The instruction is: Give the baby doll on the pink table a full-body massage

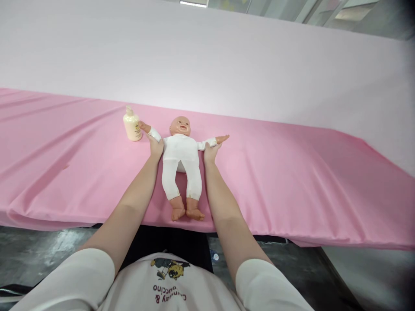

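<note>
A baby doll (180, 149) with a white cloth body lies on its back, head away from me and bare feet near the table's front edge. Its arms are spread out to both sides. My left hand (156, 146) is closed around the doll's arm on the left, its fingers partly hidden by the sleeve. On the other side, my right hand (211, 152) grips the doll's other arm, with the thumb against the white sleeve. A cream pump bottle (132, 127) stands upright just beyond my left hand, close to the doll's small hand.
A pink cloth (275, 181) with folds covers the table and hangs over its front edge. Behind the table rises a plain white panel (207, 65). Dark grey floor (58, 246) shows below the front edge.
</note>
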Tool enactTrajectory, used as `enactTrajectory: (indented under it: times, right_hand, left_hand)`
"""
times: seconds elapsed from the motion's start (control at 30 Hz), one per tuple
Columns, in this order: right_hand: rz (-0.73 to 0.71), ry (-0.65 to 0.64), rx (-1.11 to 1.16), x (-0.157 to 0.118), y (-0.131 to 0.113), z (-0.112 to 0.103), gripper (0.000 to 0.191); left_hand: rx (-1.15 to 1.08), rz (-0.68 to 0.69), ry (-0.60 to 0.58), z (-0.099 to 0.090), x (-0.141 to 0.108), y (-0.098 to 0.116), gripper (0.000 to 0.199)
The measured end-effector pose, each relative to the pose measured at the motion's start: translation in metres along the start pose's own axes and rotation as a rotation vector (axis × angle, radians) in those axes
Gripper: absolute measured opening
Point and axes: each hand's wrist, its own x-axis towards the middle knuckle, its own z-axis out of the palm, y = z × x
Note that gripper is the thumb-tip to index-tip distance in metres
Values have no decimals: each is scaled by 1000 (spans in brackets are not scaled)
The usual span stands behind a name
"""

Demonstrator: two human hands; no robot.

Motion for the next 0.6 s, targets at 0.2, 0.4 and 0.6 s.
enactTrajectory:
  times: [0.2,0.4,0.6]
  right_hand:
    - [-98,-151,-11,-9,-14,-3,77]
    - [-224,-278,-14,-8,-23,-3,69]
    - [-212,-307,-9,-6,-19,1,63]
  left_hand:
    - [-26,77,58,1,-3,10,87]
    - [173,96,-124,3,-5,12,57]
    - [223,156,-153,2,-8,14,48]
